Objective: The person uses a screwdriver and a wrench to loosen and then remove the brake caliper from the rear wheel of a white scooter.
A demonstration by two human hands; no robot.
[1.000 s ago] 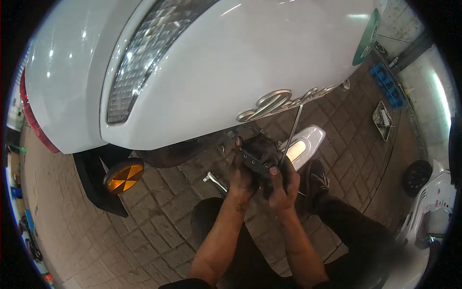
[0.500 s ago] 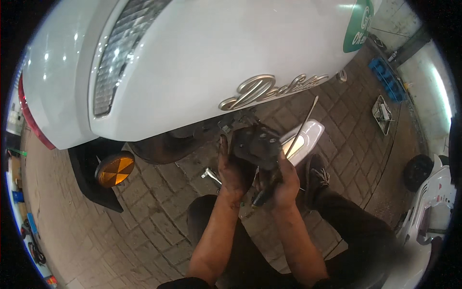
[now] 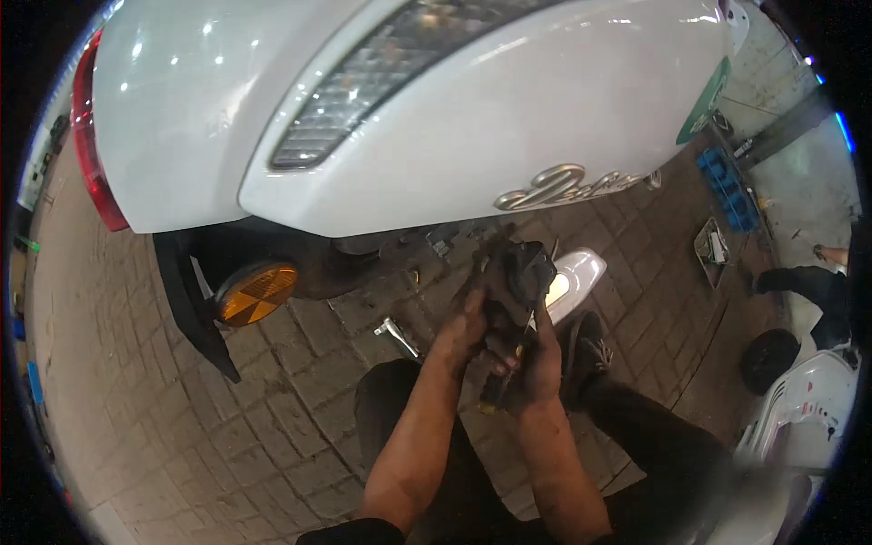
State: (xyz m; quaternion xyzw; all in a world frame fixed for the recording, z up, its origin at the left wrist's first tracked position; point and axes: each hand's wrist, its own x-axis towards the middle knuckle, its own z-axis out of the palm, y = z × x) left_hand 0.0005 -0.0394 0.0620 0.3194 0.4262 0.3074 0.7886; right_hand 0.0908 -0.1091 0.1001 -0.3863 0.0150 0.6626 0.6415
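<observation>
open: paving (image 3: 331, 363) beyond ratchet (image 3: 398, 337), left of left hand (image 3: 465, 320) | blocked ahead: white body panel (image 3: 454, 145), amber reflector (image 3: 258, 295)

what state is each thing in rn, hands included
dark part, held clear of the paving
left hand, gripping the dark part
right hand, holding the dark part and yellow-ended tool
ratchet wrench, lying on the paving
white panel, lying on the paving
orange reflector, fixed to a black bracket
metal tray, holding small items
</observation>
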